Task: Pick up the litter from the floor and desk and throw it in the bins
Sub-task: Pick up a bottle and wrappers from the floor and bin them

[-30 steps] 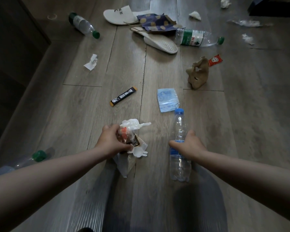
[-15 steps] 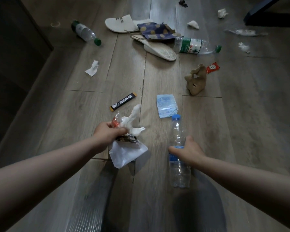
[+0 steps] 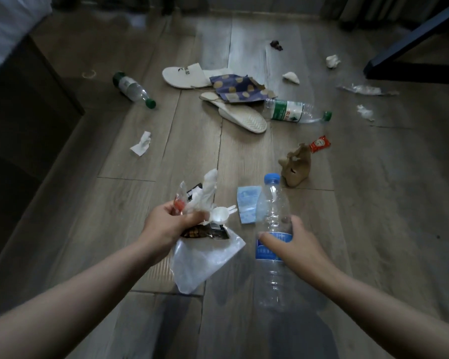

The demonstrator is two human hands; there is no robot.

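Note:
My left hand [image 3: 166, 226] grips a bundle of litter [image 3: 205, 221]: white tissue, a small plastic spoon, a dark wrapper and a clear plastic bag hanging below. My right hand [image 3: 293, 244] holds an empty clear bottle [image 3: 271, 229] with a blue cap and blue label, lifted off the wooden floor. Just beyond the bottle a light blue packet [image 3: 246, 206] lies flat. A black sachet is mostly hidden behind the bundle. No bin is in view.
Farther off lie a crumpled brown bag [image 3: 296, 167], a red ketchup sachet [image 3: 320, 143], two green-capped bottles [image 3: 132, 89] [image 3: 293, 111], two white slippers [image 3: 184, 75], a blue dotted paper bag [image 3: 239, 89] and several tissue scraps [image 3: 141, 144]. Dark furniture stands left, a dark table leg [image 3: 410, 42] far right.
Both hands have risen from the floor, the left carrying the bundle and the right the blue-capped bottle. The view has tilted up, showing more of the far floor.

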